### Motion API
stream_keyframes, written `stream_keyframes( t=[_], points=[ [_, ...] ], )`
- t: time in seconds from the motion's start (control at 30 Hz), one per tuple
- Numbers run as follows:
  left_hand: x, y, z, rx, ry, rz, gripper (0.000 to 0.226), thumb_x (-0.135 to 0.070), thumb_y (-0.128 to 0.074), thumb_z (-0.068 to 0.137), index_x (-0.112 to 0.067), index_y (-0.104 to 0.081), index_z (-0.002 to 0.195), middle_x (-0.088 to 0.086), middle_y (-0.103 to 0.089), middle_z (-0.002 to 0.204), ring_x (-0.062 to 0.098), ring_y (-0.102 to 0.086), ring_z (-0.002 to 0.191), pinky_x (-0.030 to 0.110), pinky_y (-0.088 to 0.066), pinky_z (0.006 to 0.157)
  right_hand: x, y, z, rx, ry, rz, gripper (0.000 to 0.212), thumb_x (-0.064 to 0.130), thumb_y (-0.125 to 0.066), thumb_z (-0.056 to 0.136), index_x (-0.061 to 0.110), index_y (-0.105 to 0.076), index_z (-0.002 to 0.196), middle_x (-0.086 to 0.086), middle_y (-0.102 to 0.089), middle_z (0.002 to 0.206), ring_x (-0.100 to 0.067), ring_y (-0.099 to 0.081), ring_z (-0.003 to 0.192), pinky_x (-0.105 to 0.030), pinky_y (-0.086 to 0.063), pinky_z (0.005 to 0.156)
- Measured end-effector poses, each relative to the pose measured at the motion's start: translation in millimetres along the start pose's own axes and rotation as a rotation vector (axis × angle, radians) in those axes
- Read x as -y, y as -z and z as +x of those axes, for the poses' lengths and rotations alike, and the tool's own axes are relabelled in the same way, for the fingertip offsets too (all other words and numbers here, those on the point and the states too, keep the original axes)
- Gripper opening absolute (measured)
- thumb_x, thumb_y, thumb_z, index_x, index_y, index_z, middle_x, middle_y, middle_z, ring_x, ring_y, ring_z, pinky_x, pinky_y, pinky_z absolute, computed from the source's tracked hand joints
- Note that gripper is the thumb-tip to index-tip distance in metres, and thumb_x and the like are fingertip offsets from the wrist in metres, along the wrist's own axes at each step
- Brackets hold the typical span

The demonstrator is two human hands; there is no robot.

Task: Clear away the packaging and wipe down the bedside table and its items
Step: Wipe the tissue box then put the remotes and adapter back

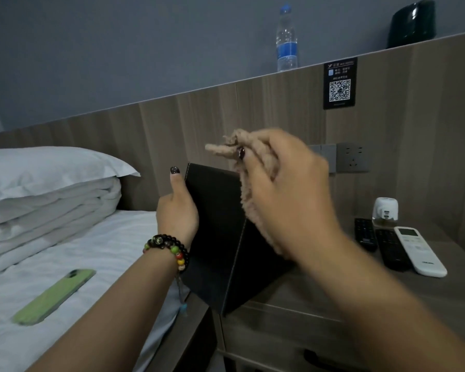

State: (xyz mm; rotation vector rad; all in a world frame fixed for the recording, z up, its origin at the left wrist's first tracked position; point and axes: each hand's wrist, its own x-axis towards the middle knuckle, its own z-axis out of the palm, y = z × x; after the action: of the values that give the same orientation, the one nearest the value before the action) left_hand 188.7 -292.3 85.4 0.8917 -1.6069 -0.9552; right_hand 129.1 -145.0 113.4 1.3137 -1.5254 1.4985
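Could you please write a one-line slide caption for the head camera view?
Left hand grips a black box above the bedside table while the right hand holds a beige cloth against it.

A green phone [54, 296] lies on the white bed [97, 242] near a pillow [49, 167]; a water bottle [287, 38] stands on the headboard ledge [199, 88].

QR code on black placard [340, 83]

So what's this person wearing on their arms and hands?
Both forearms are bare, no sleeves in view. The left hand has dark polish on the thumbnail, and its wrist carries beaded bracelets, dark beads mixed with green, red and yellow. The right hand shows a dark-polished nail too.
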Motion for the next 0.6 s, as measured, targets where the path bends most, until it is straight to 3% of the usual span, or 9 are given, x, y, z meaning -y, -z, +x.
stream_keyframes(
  t=[0.1,0.17,0.2,0.3,0.43,0.6],
  points=[
    [2,-9,-9,0.004,-0.081,0.016,0.055,-0.048,-0.018,0.102,-0.015,-0.043,0.066,0.007,-0.047,0.061,0.022,-0.046,0.056,0.035,-0.035,0.053,-3,12,35,0.399,-0.021,-0.182,0.012,0.023,-0.057,0.094,0.022,-0.069,0.099,0.003,-0.067,0.093,-0.007,-0.059,0.081,-0.009,-0.046,0.067],
    [4,-15,-16,0.006,-0.156,0.056,0.051,-0.042,-0.016,0.103,-0.014,-0.054,0.086,0.009,-0.05,0.065,0.025,-0.05,0.061,0.038,-0.04,0.059,-5,4,43,0.526,0.044,-0.212,0.014,0.024,-0.057,0.094,0.02,-0.069,0.099,0.002,-0.068,0.093,-0.013,-0.062,0.086,-0.026,-0.052,0.073],
    [5,-18,-20,0.003,-0.161,0.058,0.052,-0.042,-0.016,0.103,-0.011,-0.053,0.085,0.01,-0.05,0.064,0.026,-0.05,0.061,0.038,-0.039,0.059,-8,-1,44,0.528,0.039,-0.183,0.014,0.024,-0.057,0.094,0.018,-0.069,0.098,0.001,-0.067,0.092,-0.013,-0.062,0.085,-0.026,-0.051,0.072],
    [6,-22,-30,-0.022,-0.072,-0.024,0.062,-0.055,-0.019,0.099,-0.012,-0.035,0.057,0.008,-0.044,0.055,0.023,-0.043,0.053,0.034,-0.033,0.053,-31,-10,46,0.413,-0.097,-0.063,0.015,0.022,-0.057,0.094,0.013,-0.069,0.096,-0.001,-0.067,0.09,-0.012,-0.061,0.082,-0.019,-0.046,0.066],
    [9,-19,-41,-0.082,-0.078,-0.017,0.066,-0.058,-0.025,0.098,-0.013,-0.028,0.049,0.005,-0.037,0.048,0.023,-0.039,0.05,0.034,-0.031,0.053,-59,-1,27,0.304,-0.207,-0.06,0.012,0.021,-0.057,0.095,0.014,-0.067,0.093,0.002,-0.063,0.084,-0.003,-0.052,0.07,-0.005,-0.038,0.056],
    [-1,-23,-55,-0.122,-0.241,-0.06,0.066,-0.048,-0.036,0.099,-0.015,-0.021,0.043,-0.003,-0.028,0.039,0.019,-0.032,0.043,0.036,-0.029,0.051,-62,31,1,0.206,-0.152,-0.023,0.011,0.018,-0.06,0.093,0.014,-0.069,0.098,0.003,-0.069,0.088,-0.003,-0.059,0.08,-0.006,-0.041,0.069]
  ],
)
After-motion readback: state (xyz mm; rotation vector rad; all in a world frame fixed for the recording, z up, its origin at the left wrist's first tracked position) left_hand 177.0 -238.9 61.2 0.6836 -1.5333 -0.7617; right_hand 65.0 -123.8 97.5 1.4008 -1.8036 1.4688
